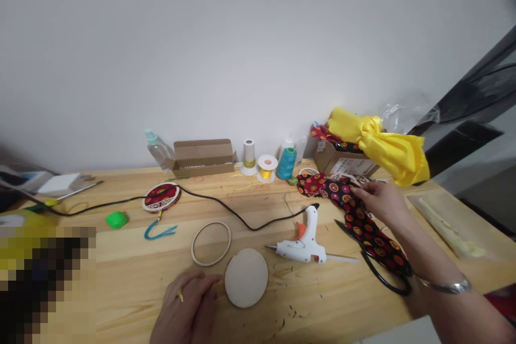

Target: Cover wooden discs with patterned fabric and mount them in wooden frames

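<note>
My right hand pinches the dark fabric printed with red and orange round motifs, which lies in a bunched strip at the right. Under part of that cloth are black-handled scissors. My left hand, with a gold ring, rests on the table with its fingers loosely bent and nothing visible in them. Just right of its fingertips lies a round white disc. A thin wooden ring is behind the left hand. Between the disc and the scissors sits a white glue gun with an orange trigger.
A black cord crosses the wooden table. At the back stand a spray bottle, a cardboard box, thread spools and a blue thread cone. Yellow cloth drapes over a carton. A red round ornament lies left.
</note>
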The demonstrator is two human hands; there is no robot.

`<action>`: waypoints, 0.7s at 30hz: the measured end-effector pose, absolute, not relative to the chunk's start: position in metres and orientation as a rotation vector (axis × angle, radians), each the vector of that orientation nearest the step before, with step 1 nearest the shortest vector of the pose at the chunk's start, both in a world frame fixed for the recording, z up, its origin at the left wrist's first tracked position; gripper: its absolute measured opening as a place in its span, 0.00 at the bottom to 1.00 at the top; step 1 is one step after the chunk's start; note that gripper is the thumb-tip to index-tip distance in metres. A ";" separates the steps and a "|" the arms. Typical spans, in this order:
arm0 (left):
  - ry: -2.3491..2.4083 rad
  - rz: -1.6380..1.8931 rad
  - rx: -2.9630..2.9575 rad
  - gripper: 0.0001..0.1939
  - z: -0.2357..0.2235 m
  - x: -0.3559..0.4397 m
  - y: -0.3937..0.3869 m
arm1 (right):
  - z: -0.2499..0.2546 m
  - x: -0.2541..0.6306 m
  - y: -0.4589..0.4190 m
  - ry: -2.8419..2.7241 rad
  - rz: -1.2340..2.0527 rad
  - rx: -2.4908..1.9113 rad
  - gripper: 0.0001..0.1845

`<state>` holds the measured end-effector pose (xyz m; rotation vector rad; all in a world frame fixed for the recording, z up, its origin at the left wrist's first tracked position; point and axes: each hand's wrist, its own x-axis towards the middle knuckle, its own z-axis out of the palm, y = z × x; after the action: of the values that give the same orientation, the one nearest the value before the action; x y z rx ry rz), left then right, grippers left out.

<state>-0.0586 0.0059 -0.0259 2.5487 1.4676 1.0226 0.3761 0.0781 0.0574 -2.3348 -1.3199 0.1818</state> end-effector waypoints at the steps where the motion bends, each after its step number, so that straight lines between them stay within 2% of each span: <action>1: 1.484 1.015 2.533 0.09 -0.027 -0.059 0.005 | 0.059 0.379 0.083 -1.298 0.181 -2.305 0.17; 7: 1.466 1.053 2.530 0.09 -0.027 -0.059 0.002 | 0.046 0.394 0.109 -1.171 0.369 -2.176 0.19; 11: 1.472 1.057 2.523 0.08 -0.023 -0.056 0.006 | 0.036 0.390 0.104 -1.140 0.493 -2.153 0.15; 14: 1.436 1.085 2.555 0.08 -0.019 -0.053 0.008 | 0.041 0.394 0.092 -1.094 0.448 -2.152 0.12; 18: 1.440 1.128 2.564 0.08 -0.015 -0.050 0.010 | 0.052 0.411 0.077 -1.041 0.331 -2.251 0.14; 21: 1.423 1.149 2.587 0.08 -0.014 -0.051 0.010 | 0.051 0.416 0.075 -1.071 0.366 -2.314 0.17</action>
<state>-0.0506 0.0097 -0.0138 2.5872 1.4233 1.1486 0.4159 0.0752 0.0511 -2.3139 -1.0713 0.3665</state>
